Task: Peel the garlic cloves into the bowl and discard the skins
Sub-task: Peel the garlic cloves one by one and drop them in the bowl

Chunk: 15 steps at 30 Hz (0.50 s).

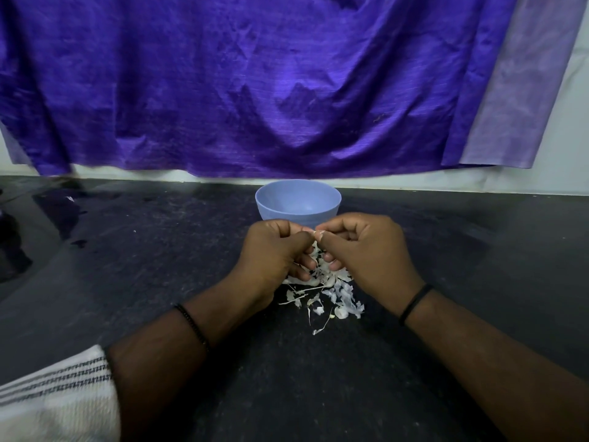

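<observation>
A light blue bowl stands on the dark countertop, just beyond my hands. My left hand and my right hand meet in front of it, fingers curled, and pinch a small garlic clove between their fingertips. Only a white bit of the clove shows. A heap of white garlic skins lies on the counter under and just behind my hands. I cannot see what lies inside the bowl.
A purple cloth hangs on the wall behind the counter, its hem just above the bowl. A white striped cloth sits at the lower left corner. Each wrist wears a dark band.
</observation>
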### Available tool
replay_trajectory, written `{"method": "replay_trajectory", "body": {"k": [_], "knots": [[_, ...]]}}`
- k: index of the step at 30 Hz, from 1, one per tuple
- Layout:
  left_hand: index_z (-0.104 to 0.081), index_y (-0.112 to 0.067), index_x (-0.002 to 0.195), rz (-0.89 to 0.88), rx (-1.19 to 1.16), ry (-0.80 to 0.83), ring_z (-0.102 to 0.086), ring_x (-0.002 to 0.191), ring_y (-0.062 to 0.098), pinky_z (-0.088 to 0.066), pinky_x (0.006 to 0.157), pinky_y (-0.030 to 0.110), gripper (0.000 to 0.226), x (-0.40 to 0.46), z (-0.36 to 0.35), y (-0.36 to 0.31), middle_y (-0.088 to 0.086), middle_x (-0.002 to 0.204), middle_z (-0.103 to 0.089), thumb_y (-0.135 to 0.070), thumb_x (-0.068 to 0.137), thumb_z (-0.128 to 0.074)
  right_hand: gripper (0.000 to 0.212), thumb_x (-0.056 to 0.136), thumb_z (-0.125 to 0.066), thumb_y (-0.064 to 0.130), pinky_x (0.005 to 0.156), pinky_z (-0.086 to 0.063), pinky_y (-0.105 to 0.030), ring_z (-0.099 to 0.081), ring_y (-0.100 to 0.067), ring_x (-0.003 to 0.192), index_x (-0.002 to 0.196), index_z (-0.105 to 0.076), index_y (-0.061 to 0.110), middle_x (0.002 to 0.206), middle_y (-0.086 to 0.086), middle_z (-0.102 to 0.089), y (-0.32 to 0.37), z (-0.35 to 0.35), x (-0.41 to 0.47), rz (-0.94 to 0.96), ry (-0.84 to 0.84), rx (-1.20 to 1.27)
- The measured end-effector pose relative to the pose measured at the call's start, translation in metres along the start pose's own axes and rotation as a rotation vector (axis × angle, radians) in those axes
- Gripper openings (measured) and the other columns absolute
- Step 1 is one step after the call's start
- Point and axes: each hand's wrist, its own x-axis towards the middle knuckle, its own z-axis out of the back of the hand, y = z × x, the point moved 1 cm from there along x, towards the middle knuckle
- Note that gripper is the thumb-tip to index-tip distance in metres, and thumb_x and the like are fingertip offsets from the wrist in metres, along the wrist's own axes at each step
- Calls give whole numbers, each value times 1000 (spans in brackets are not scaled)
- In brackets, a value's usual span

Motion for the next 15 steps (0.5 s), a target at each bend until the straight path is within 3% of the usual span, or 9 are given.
{"method": "replay_trajectory", "body": {"k": [9, 15], "knots": [[-66, 9, 91, -2, -12, -12, -60, 49, 18, -49, 42, 27, 8, 1, 1, 2, 11, 66, -60, 3, 91, -61, 6, 90, -67, 1, 54, -59, -28, -68, -20, 59, 91, -73, 1, 75, -15, -74, 3, 0, 3, -118, 3, 226], [-65, 5, 89, 1, -4, -42, -60, 49, 17, -47, 41, 26, 8, 1, 2, 0, 9, 67, -59, -2, 93, -61, 6, 92, -67, 2, 57, -60, -25, -68, -17, 61, 93, -72, 1, 79, -16, -75, 6, 4, 4, -176, 17, 402]]}}
